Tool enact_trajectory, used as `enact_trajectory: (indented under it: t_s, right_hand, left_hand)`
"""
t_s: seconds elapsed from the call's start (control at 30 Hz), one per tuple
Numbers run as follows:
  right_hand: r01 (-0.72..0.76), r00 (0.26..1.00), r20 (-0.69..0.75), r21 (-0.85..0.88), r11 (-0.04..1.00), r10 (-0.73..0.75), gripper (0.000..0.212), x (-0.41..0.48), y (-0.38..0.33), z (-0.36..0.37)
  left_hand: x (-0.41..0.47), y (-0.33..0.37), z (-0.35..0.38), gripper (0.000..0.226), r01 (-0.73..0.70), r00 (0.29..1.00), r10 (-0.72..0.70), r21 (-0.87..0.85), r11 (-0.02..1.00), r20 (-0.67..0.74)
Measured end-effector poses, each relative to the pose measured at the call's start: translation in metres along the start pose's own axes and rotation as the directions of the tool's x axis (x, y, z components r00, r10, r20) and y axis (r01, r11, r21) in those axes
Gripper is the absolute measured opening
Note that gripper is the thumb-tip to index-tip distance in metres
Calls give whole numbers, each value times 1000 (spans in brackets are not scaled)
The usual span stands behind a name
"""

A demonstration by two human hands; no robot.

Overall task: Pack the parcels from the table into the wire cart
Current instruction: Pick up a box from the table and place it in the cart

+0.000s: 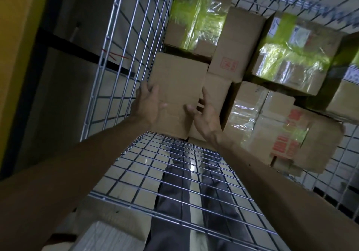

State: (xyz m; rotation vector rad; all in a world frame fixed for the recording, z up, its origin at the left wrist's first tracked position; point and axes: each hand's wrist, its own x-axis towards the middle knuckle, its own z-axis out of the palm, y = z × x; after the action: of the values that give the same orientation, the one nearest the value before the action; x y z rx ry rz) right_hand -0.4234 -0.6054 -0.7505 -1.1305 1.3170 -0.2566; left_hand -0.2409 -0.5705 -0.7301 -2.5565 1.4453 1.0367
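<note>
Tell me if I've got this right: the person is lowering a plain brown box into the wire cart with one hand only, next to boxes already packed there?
Not quite: both hands are on it. In the head view the left hand and right hand grip opposite sides of the box. The rest holds: it is plain brown, inside the cart, beside packed boxes.

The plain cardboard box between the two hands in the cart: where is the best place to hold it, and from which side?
Hold the plain cardboard box by its two long side faces, as the left hand and right hand do now, coming from above. It stands close to the wire wall, so a side grip keeps fingers free.
</note>
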Motion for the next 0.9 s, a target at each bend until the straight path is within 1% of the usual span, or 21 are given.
enact_trajectory:
  t_s: [0.07, 0.13, 0.2, 0.23, 0.27, 0.33, 0.37, 0.43, 0.47, 0.53, 0.63, 0.67, 0.77, 0.83, 0.9]
  right_hand:
    - [12, 1000, -18, 3, 1000, -12, 69, 7, -3, 4]
    - [26, 998, -55, 3, 1000, -26, 69, 13, -7, 6]
    - [48, 994, -99, -7, 999, -49, 70, 20, -14, 9]
    - [68, 991, -116, -10, 998, -69, 69, 23, -19, 11]
    - [85, 989, -123, -19, 996, -86, 72, 26, -23, 11]
    - [109, 987, -114, -48, 993, -114, 96, 31, -26, 10]
    - [105, 989, -98, -66, 992, -112, 95, 33, -27, 9]
    - [83, 993, -74, -92, 992, -90, 78, 36, -23, 7]
    - [76, 994, -65, -97, 992, -82, 75, 38, -20, 6]
    - [84, 995, -35, -140, 987, -89, 76, 35, -20, 3]
    - [62, 998, 23, -238, 969, -59, 81, 16, -31, -5]
    - [46, 999, 41, -284, 958, -36, 80, 8, -36, -9]
    - [13, 996, 89, -456, 890, 31, 64, -20, -49, -26]
    - [22, 986, 145, -593, 805, 79, 63, -43, -63, -44]
    - [42, 976, 183, -693, 720, 120, 64, -68, -85, -58]
  left_hand:
    - [10, 0, -5, 50, -29, 999, 29, -8, 1000, -33]
    - [19, 2, -9, 52, -61, 995, 64, 43, 997, -74]
    - [24, 5, -9, 45, -112, 988, 121, 96, 989, -96]
    - [26, 7, -8, 43, -130, 985, 138, 77, 989, -101]
    - [27, 6, -6, 43, -148, 983, 152, 51, 988, -103]
    - [29, 1, -3, 49, -186, 975, 194, 77, 980, -105]
    - [31, -6, -2, 57, -213, 971, 221, 85, 973, -90]
    - [35, -16, -2, 71, -255, 965, 257, 50, 966, -50]
    - [35, -17, -3, 72, -261, 964, 262, 46, 964, -33]
    - [33, -16, -5, 72, -229, 973, 229, 51, 972, 0]
    - [20, 0, -12, 73, -149, 989, 149, 6, 989, -20]
    - [15, 2, -13, 72, -146, 989, 146, 5, 989, -24]
    - [-7, 11, -27, 64, -143, 990, 143, -20, 990, 10]
    - [-28, 16, -45, 59, -142, 989, 145, -70, 987, 26]
    - [-55, 23, -70, 66, -151, 988, 154, -76, 986, 33]
